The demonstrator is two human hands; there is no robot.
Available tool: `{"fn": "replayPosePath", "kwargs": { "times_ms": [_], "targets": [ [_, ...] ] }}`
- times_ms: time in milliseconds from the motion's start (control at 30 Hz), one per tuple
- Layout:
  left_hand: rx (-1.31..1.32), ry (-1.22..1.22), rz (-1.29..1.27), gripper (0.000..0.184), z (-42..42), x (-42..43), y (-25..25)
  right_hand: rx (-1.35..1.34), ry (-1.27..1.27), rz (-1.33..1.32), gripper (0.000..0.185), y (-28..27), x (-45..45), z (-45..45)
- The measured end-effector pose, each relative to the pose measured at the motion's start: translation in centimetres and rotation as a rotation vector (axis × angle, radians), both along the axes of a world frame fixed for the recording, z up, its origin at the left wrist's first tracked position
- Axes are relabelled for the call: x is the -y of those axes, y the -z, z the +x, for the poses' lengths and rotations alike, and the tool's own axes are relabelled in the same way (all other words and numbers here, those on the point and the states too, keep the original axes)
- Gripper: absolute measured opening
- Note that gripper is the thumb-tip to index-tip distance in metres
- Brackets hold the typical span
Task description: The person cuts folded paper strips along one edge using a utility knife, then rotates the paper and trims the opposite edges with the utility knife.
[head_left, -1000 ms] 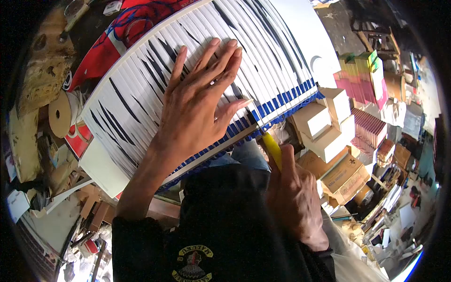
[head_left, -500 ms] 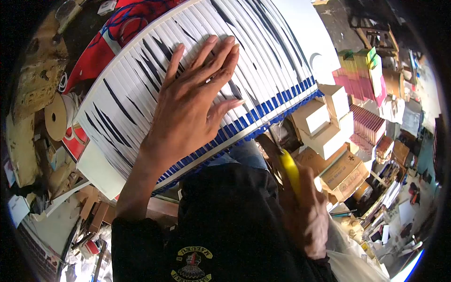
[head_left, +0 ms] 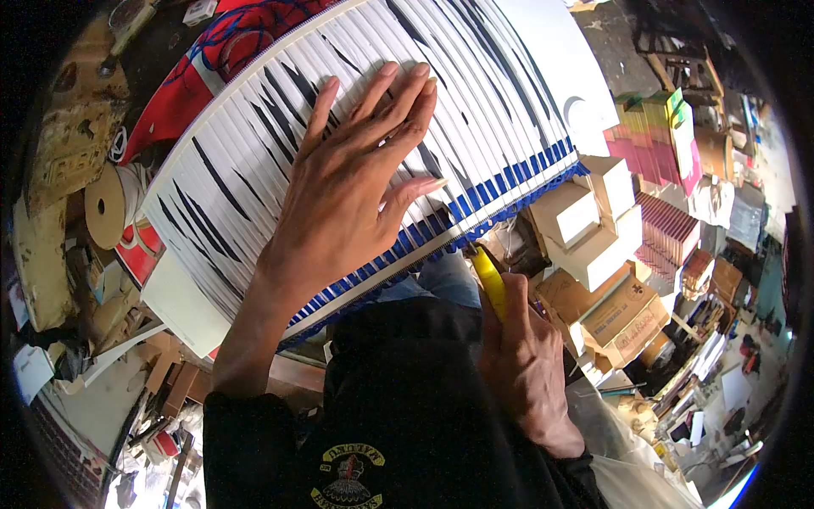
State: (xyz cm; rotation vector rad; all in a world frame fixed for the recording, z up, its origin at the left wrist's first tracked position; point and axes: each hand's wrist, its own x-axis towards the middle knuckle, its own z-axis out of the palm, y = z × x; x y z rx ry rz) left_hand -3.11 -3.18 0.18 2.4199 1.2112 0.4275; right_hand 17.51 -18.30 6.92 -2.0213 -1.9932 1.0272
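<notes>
A long row of narrow white strips with dark gaps, like book spines packed side by side [head_left: 242,153], lies across my lap. Along its near edge runs a blue-and-white band [head_left: 509,188] with ragged blue fringe below. My left hand [head_left: 339,204] rests flat on the white strips, fingers spread, thumb pointing right near the band. My right hand [head_left: 526,356] is wrapped round a yellow-handled cutter [head_left: 489,278]. Its dark tip reaches the lower edge of the blue band, right of my left thumb; whether it touches the fringe I cannot tell.
Pale boxes [head_left: 585,216] and a brown carton [head_left: 623,318] stand close to the right. Colourful stacks [head_left: 653,140] sit behind them. At left are a spool of white tape [head_left: 106,208] and a red surface [head_left: 170,119] with blue cord.
My right hand has moved up and left, bringing the yellow cutter to the band's edge. My left hand stays in place on the white strips.
</notes>
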Motion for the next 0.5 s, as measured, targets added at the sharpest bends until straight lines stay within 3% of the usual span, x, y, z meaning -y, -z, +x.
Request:
{"fn": "replayPosePath", "kwargs": {
  "times_ms": [267, 433, 500],
  "targets": [
    [0.011, 0.000, 0.008, 0.073, -0.1, -0.1, 0.1, 0.144, 0.017, -0.198, 0.069, -2.5, -1.0, -0.3],
    [-0.007, -0.003, 0.019, 0.075, 0.0, 0.0, 0.3, 0.159, 0.016, -0.221, 0.038, -1.8, -2.3, -0.7],
    [0.008, 0.008, 0.025, 0.075, 0.0, 0.0, 0.1, 0.219, -0.002, -0.223, 0.037, 0.4, -0.6, -0.1]
  ]
}}
